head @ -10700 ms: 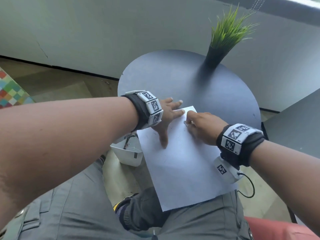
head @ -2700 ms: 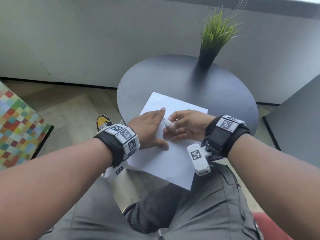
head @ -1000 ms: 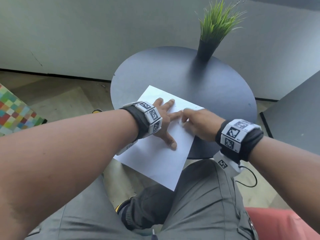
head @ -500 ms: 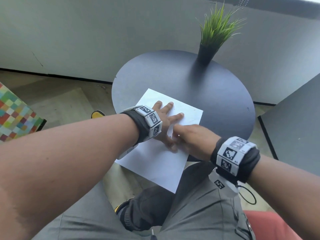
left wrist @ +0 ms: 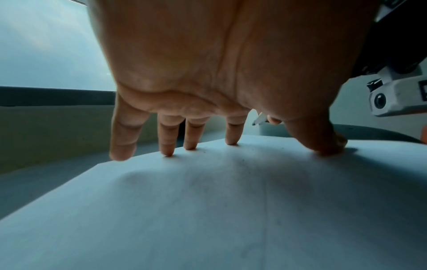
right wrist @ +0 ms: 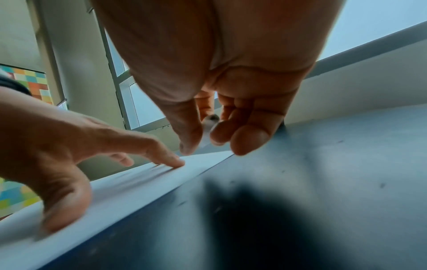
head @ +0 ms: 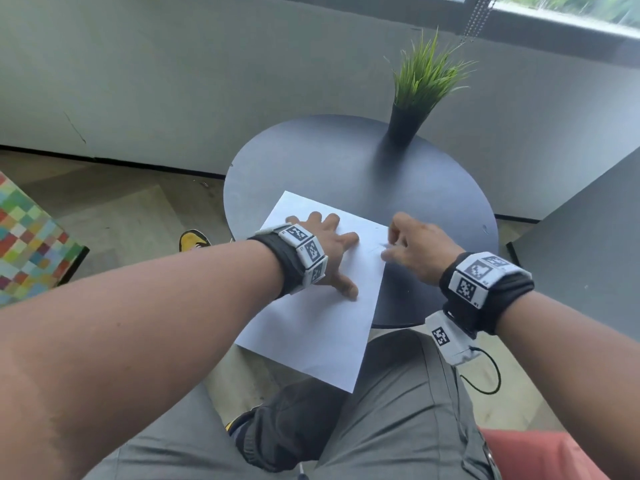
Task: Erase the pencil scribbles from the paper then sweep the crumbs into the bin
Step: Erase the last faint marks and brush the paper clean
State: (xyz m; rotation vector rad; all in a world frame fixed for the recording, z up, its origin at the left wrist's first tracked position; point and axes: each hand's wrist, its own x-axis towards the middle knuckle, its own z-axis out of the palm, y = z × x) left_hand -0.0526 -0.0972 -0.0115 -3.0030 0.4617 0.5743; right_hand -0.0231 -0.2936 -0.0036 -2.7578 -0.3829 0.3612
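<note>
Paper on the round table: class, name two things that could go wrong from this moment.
1. Much of the paper overhangs the table edge; if the left hand lifts, it may slide off.
2. The right hand rubs the eraser near the paper's edge, which could crease or tear.

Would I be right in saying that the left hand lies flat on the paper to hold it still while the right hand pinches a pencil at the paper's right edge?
Not quite: the right hand pinches a small white eraser, not a pencil, as the right wrist view shows. Otherwise correct: the left hand lies flat on the paper.
</note>
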